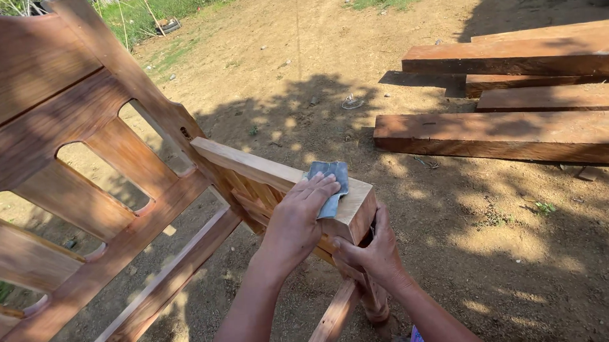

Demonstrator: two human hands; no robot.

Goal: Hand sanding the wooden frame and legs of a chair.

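A reddish-brown wooden furniture frame (83, 199) with slatted back fills the left. Its pale armrest (250, 167) runs toward me and ends at a square corner. My left hand (298, 218) lies flat on that end, pressing a folded blue-grey piece of sandpaper (334, 180) against the top. My right hand (373, 249) grips the frame just under the armrest's end, around the top of the turned front leg (375, 303). The lower part of that leg is partly hidden by my right forearm.
Several long reddish timber beams (505, 133) lie on the dirt ground at the right, with more stacked behind (516, 56). Grass (144, 15) edges the far left. Tree shadow dapples the bare soil around the frame.
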